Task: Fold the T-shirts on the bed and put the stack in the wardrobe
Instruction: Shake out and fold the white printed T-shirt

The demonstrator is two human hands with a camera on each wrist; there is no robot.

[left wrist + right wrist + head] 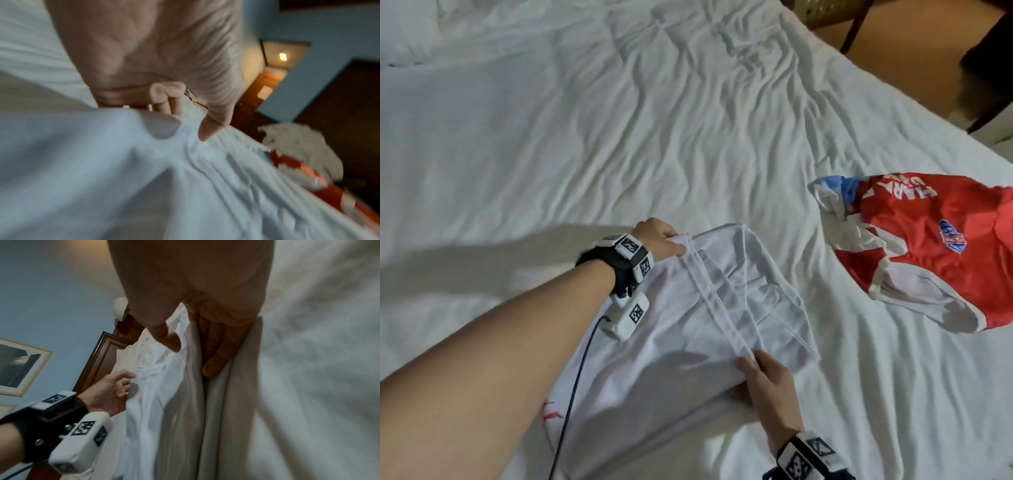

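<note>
A white T-shirt point(654, 346) lies partly folded on the bed, its hem edges stretched between my two hands. My left hand point(667, 240) pinches the far end of the hem; in the left wrist view thumb and fingers point(191, 120) are curled on the white cloth point(123, 170). My right hand point(760, 373) pinches the near end of the hem, thumb on top and fingers point(218, 356) under the fabric point(179, 402). A red and white T-shirt point(935, 246) lies crumpled to the right, untouched.
The bed's wrinkled white sheet point(585, 137) stretches far and left. The bed's right edge runs diagonally at top right, with dark chair legs point(856, 27) and an orange floor beyond. A wooden headboard point(98, 356) and a framed picture point(18, 366) stand on the wall.
</note>
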